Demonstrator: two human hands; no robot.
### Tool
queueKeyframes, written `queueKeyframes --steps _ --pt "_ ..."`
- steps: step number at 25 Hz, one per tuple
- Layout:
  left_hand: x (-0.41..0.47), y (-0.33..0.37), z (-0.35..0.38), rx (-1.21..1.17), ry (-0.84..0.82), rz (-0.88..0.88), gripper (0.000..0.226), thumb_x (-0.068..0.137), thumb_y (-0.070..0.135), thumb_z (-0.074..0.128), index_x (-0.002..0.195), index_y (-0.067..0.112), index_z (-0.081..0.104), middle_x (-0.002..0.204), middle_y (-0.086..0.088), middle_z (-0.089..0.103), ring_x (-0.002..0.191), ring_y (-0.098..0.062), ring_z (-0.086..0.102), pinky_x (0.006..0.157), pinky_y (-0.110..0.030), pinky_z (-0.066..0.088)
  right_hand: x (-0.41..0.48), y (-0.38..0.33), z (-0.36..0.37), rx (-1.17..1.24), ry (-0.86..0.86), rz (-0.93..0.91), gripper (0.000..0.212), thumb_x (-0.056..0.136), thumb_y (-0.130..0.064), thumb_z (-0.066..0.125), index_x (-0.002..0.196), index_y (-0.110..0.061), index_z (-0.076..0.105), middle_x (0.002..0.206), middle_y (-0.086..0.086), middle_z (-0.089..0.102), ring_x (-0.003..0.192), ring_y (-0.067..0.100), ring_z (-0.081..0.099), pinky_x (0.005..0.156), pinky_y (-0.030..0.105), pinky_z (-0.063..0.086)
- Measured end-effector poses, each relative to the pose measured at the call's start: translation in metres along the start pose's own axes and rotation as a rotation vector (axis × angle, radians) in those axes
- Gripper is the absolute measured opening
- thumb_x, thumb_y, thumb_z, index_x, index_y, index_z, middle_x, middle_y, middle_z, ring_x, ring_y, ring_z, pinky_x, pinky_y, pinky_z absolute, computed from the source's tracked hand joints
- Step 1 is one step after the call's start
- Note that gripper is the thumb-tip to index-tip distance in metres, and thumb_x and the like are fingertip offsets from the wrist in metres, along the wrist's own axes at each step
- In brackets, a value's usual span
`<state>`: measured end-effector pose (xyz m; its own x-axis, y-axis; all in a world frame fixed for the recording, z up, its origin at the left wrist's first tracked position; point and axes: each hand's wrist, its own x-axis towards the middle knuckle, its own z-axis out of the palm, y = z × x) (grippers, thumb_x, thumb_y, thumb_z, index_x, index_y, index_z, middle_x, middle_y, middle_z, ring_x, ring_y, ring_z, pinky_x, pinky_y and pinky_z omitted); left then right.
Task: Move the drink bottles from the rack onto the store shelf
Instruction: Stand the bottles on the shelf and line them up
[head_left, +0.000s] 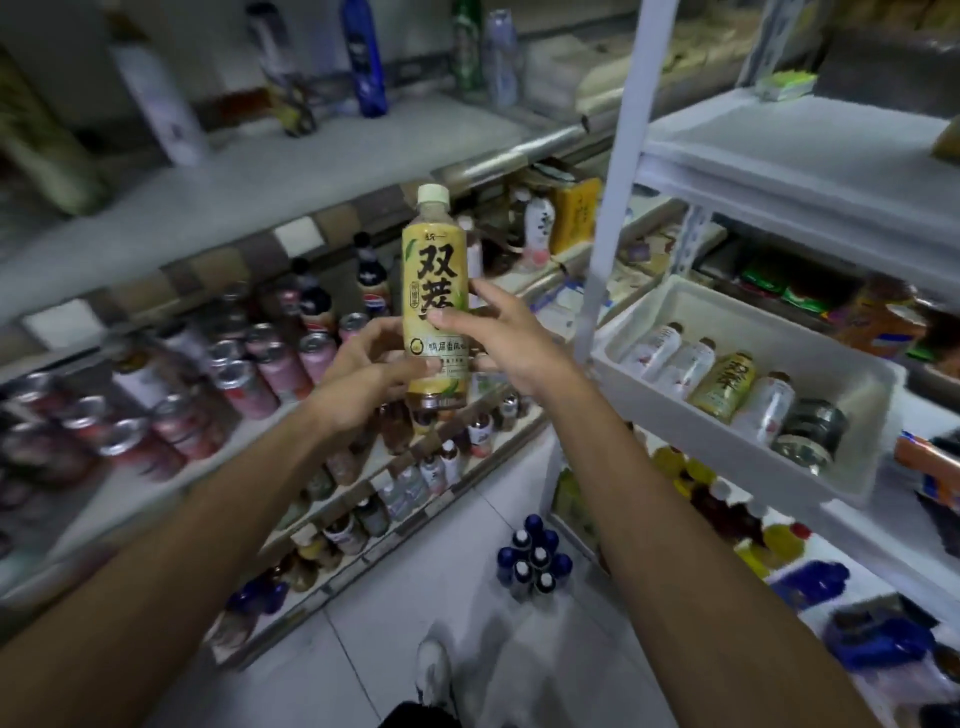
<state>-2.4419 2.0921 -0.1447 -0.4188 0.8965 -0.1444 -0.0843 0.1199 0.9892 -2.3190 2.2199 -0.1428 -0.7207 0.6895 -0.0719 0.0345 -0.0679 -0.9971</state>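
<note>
On my feed both arms are bare from the left hand (363, 366) and right hand (514, 340) to the lower corners; bottom centre I see a white sneaker (434, 670) and a black garment's edge (415, 717).

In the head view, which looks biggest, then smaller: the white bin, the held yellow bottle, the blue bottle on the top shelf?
Largest first:
1. white bin
2. yellow bottle, held close to the camera
3. blue bottle, farther off, so the two bottles' real sizes are unsure
</note>
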Motion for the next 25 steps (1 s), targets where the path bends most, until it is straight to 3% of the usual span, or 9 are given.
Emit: queueKeyframes --steps 4,6,9,11,14,17,19,21,25 --pt "-0.032 0.037 -0.043 0.005 0.189 0.097 0.054 0.072 0.002 0.076 0.121 0.008 0.055 0.117 -0.018 0.065 0.089 -0.031 0.069 0.071 -0.043 0.059 0.018 -0.036 0.056 -0.080 -0.149 -0.101 0.077 0.070 -0.048 0.081 0.138 -0.029 0.051 0.135 -0.005 0.059 0.119 0.017 0.059 0.088 0.040 0.050" --pt "-0.042 0.055 -0.066 0.064 0.234 0.143 0.054 0.070 0.008 0.080 0.118 0.013 0.058 0.113 -0.014 0.068 0.092 -0.036 0.069 0.080 -0.054 0.054 0.029 -0.054 0.079 -0.069 -0.202 -0.123 0.081 0.070 -0.047 0.082 0.141 -0.026 0.049 0.136 -0.004 0.059 0.119 0.017 0.059 0.093 0.043 0.052" --pt "-0.050 0.080 -0.099 0.091 0.300 0.216 0.049 0.076 0.006 0.076 0.120 0.014 0.058 0.114 -0.009 0.068 0.097 -0.021 0.069 0.079 -0.034 0.058 0.045 -0.082 0.113 -0.038 -0.290 -0.174 0.062 0.079 -0.035 0.079 0.135 -0.024 0.054 0.125 -0.005 0.065 0.112 0.014 0.065 0.100 0.050 0.050" --pt "-0.053 0.092 -0.120 0.102 0.326 0.254 0.050 0.077 0.005 0.075 0.122 0.015 0.058 0.114 -0.008 0.069 0.103 -0.021 0.067 0.084 -0.033 0.057 0.054 -0.099 0.135 -0.051 -0.328 -0.193 0.058 0.082 -0.033 0.077 0.134 -0.025 0.054 0.122 -0.006 0.067 0.109 0.014 0.066 0.098 0.050 0.050" --pt "-0.056 0.101 -0.152 0.082 0.381 0.295 0.053 0.077 0.003 0.074 0.125 0.015 0.056 0.113 -0.012 0.069 0.104 -0.026 0.067 0.086 -0.039 0.057 0.070 -0.116 0.170 -0.052 -0.388 -0.235 0.054 0.083 -0.028 0.077 0.132 -0.023 0.055 0.116 -0.001 0.070 0.100 0.015 0.071 0.084 0.040 0.058" --pt "-0.057 0.108 -0.182 0.109 0.413 0.339 0.055 0.078 0.004 0.074 0.128 0.015 0.055 0.115 -0.008 0.067 0.097 -0.023 0.069 0.073 -0.030 0.057 0.086 -0.124 0.202 -0.076 -0.411 -0.258 0.051 0.085 -0.024 0.076 0.132 -0.022 0.056 0.110 -0.001 0.072 0.090 0.009 0.073 0.064 0.023 0.057" --pt "-0.055 0.113 -0.202 0.129 0.436 0.344 0.055 0.080 0.003 0.072 0.130 0.014 0.053 0.115 -0.005 0.065 0.090 -0.021 0.071 0.067 -0.029 0.058 0.098 -0.128 0.224 -0.087 -0.428 -0.265 0.049 0.085 -0.025 0.075 0.131 -0.024 0.056 0.108 -0.005 0.071 0.088 0.005 0.072 0.060 0.020 0.056" --pt "-0.050 0.117 -0.221 0.122 0.463 0.342 0.057 0.081 0.003 0.071 0.133 0.011 0.049 0.113 -0.004 0.066 0.086 -0.019 0.072 0.067 -0.027 0.058 0.111 -0.132 0.244 -0.115 -0.435 -0.272 0.052 0.084 -0.031 0.075 0.132 -0.026 0.057 0.112 -0.008 0.070 0.095 0.004 0.070 0.067 0.022 0.055" --pt "-0.036 0.126 -0.258 0.121 0.531 0.375 0.059 0.083 0.005 0.070 0.136 0.010 0.046 0.117 -0.003 0.063 0.083 -0.010 0.071 0.065 -0.023 0.056 0.138 -0.136 0.284 -0.125 -0.373 -0.315 0.067 0.075 -0.043 0.080 0.133 -0.021 0.057 0.117 -0.005 0.071 0.105 0.010 0.068 0.091 0.042 0.055"
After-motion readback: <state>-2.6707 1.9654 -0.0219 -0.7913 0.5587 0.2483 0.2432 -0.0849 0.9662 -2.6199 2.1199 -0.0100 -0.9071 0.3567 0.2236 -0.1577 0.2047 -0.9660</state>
